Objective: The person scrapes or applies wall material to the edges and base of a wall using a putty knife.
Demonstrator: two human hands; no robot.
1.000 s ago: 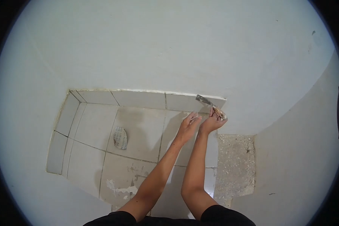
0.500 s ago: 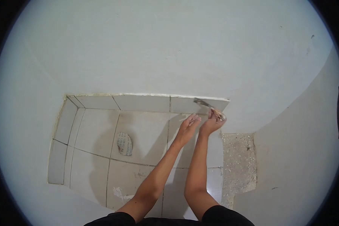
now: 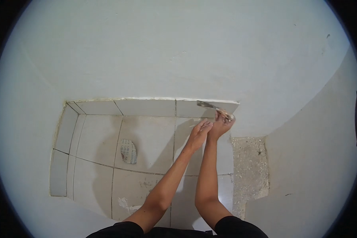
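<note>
Metal and thin, the blade of the scraper (image 3: 207,105) lies almost flat along the top edge of the skirting tiles (image 3: 146,107), where they meet the pale painted wall (image 3: 178,51). Its long axis runs from the handle at the right, out leftward and slightly far to the blade tip. The right hand (image 3: 221,123) is closed around the handle, so the blade points away from it to the left, along the seam. The left hand (image 3: 199,131) sits just beside the right, a little nearer and to the left, fingers loosely curled; I cannot tell whether it touches the handle or holds anything. The right hand is clearly the one nearer the tool. On the floor tiles (image 3: 146,139) to the left, well apart, lies a scrap of printed paper (image 3: 128,151); a bare concrete patch (image 3: 250,166) shows at the right.
</note>
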